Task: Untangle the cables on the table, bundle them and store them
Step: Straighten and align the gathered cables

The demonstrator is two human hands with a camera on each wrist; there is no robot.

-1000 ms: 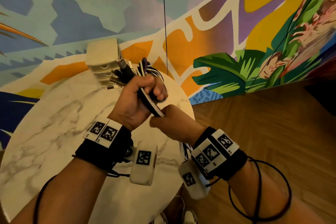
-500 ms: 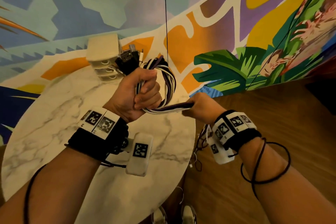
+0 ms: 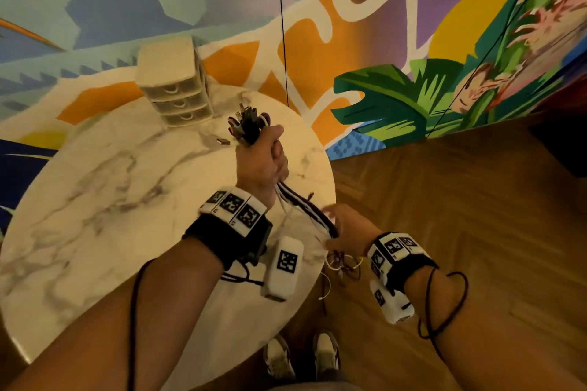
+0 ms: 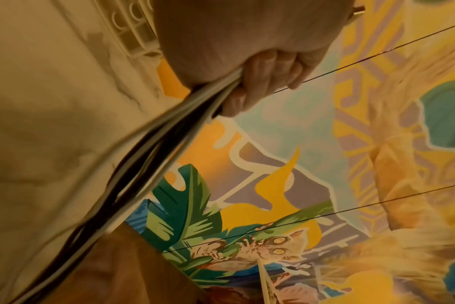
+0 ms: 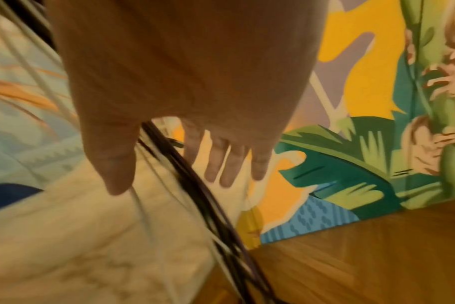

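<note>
My left hand (image 3: 270,162) grips a bunch of black, white and purple cables (image 3: 305,206) in a fist above the round marble table (image 3: 111,200). Their plug ends (image 3: 246,125) stick up past the thumb. In the left wrist view the fingers (image 4: 268,78) curl round the cables (image 4: 153,154), which run down and back. The strands lead to my right hand (image 3: 336,225) at the table's near right edge. There the right hand (image 5: 174,164) has straight, spread fingers, and the blurred cables (image 5: 195,185) pass between thumb and forefinger. Loose tails (image 3: 343,263) hang over the edge.
A small cream three-drawer unit (image 3: 173,86) stands at the table's far side, drawers closed. A small loose connector (image 3: 222,141) lies on the marble near the plugs. Painted walls stand close behind the table, and wooden floor (image 3: 460,200) lies to the right. My shoes (image 3: 301,355) are below the edge.
The left hand has carried the plug ends away from me, and the cables now run straight instead of looped. The right hand has dropped to the table edge and opened from its pinch.
</note>
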